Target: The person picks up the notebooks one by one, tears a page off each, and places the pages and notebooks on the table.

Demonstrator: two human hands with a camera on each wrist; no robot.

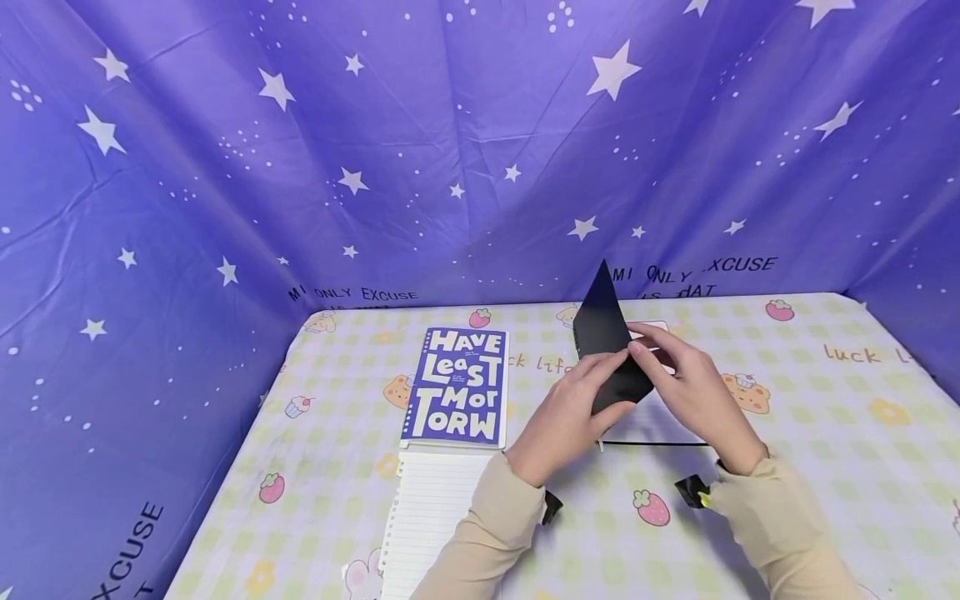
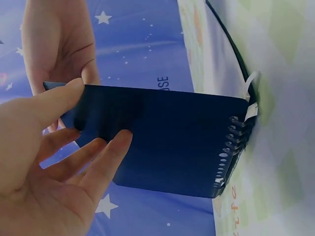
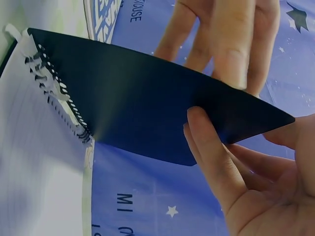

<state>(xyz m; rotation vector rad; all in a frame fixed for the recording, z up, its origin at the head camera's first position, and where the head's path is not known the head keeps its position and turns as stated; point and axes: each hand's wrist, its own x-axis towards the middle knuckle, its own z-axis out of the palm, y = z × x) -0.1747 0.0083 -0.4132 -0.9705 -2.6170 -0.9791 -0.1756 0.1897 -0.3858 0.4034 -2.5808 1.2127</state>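
Observation:
A black notebook cover point(image 1: 600, 333) stands raised at a tilt, its punched edge on the metal rings point(image 3: 49, 81) of a loose-leaf notebook lying open on the table. White lined pages point(image 3: 39, 152) show to the right of those rings. My left hand point(image 1: 566, 408) holds the cover from the left, with thumb at its near edge and fingers on its face. From the right, my right hand point(image 1: 686, 379) pinches the cover's outer part, fingertips point(image 3: 197, 118) on the page-side face. In the head view the hands hide part of the cover and pages.
Left of the hands lies a purple-and-white lettered notebook point(image 1: 456, 387). A punched lined sheet point(image 1: 431, 517) lies in front of it, partly under my left sleeve. The checked tablecloth point(image 1: 315, 483) reaches back to a purple star-patterned curtain point(image 1: 420, 125).

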